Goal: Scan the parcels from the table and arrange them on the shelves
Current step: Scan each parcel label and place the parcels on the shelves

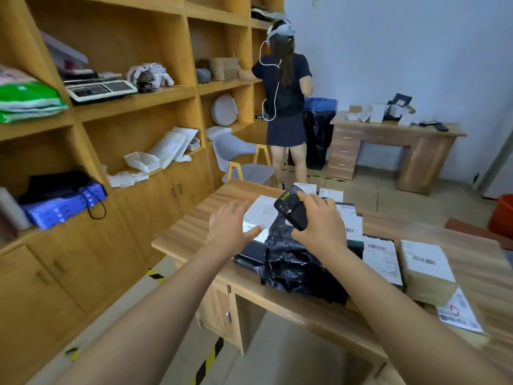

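On the table [188, 229] at your 1 o'clock, a black bag parcel [294, 270] lies nearest you. Just beyond it, your right hand [323, 227] grasps the scanner [291, 211]. Your left hand [230, 226], fingers spread and released, is over a white box [262, 211] at 12 o'clock. Shelves [155, 97] stand at 10 o'clock.

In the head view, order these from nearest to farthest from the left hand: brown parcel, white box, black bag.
1. white box, right by the left hand.
2. black bag, beside it toward the right.
3. brown parcel, far to the right.
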Demonstrator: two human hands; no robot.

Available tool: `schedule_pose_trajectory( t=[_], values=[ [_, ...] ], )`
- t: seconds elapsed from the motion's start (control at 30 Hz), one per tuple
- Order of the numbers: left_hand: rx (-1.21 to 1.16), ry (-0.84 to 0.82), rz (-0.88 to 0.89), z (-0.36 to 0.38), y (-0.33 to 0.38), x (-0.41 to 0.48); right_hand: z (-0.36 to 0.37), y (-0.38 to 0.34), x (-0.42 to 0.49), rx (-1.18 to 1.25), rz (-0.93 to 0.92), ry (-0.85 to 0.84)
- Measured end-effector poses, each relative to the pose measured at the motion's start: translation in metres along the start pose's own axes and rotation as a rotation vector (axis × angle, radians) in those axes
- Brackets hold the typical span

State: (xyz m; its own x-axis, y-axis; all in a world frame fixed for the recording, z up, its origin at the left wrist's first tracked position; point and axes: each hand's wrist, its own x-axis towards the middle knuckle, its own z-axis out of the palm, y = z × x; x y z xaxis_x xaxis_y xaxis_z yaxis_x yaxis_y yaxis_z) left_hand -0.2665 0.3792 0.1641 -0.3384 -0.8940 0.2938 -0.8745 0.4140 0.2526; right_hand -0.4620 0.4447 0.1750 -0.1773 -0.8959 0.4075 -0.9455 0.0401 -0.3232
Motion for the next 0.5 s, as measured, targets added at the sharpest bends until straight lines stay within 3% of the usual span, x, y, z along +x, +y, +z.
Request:
schedule_pose_trajectory(
  t=[0.23, 0.5],
  values=[
    [0.014, -0.053, -0.041, 0.021, -0.069, 0.059, 0.068, -0.021, 0.067, 0.008, -0.023, -0.091],
    [-0.034, -0.168, -0.027, 0.080, -0.140, 0.114, 0.133, -0.035, 0.107, -0.018, 0.096, -0.138]
  ],
)
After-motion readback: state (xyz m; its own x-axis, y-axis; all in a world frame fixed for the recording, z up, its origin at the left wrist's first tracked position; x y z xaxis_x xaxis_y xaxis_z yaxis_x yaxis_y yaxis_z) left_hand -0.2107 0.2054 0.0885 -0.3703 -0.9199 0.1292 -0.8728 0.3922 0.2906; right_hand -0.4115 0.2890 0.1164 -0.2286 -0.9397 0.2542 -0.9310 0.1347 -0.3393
